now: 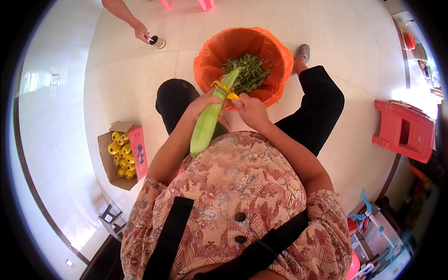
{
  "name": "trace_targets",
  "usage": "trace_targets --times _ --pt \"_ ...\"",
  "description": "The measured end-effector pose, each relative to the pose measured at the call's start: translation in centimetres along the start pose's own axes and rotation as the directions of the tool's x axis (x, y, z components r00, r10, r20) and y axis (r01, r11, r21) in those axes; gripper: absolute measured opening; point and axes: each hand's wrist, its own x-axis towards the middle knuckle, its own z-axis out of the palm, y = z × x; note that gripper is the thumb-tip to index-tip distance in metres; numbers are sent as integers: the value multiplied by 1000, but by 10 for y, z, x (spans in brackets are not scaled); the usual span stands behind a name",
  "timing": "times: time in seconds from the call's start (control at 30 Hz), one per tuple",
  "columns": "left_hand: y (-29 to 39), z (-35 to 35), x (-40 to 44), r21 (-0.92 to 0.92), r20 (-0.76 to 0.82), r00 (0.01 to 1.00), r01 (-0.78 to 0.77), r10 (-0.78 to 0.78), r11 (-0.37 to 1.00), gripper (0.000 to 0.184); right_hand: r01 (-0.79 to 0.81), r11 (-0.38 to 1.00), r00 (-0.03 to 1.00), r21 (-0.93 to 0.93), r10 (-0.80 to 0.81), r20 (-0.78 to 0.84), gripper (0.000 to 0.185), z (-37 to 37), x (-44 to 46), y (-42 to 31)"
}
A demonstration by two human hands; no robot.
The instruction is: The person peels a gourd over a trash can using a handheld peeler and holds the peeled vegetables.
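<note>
A long pale green gourd (pixel 205 126) lies slantwise over my lap, its far end above an orange-lined bin (pixel 208 65). My left hand (pixel 205 105) is wrapped round the gourd near its middle. My right hand (pixel 248 108) grips the handle of a yellow peeler (pixel 227 90), whose head rests across the gourd's upper part. Inside the bin lies a heap of green leafy scraps (pixel 249 72). Part of my left hand's fingers is hidden behind the gourd.
Another person's hand (pixel 141 32) touches a small can (pixel 158 42) on the floor, upper left. An open cardboard box (pixel 108 161) of yellow-wrapped items stands at left. Red stacked stools (pixel 406 130) are at right. One shoe (pixel 302 52) shows beside the bin.
</note>
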Motion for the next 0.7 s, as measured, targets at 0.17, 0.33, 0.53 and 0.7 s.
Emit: trace_targets --times 0.17,0.33,0.53,0.7 --pt "1 9 -2 0 54 999 2 -2 1000 63 -25 988 996 -150 11 -91 29 1 14 19" --pt "-9 9 -13 10 -6 999 52 -52 999 61 -42 976 989 -214 11 -146 33 10 32 53" --pt "-3 7 -23 -42 8 999 39 -39 998 58 -785 164 615 598 331 716 36 3 44 44" --pt "1 8 -23 -63 -51 997 61 -64 996 64 -637 -114 635 763 484 602 34 -1 50 66"
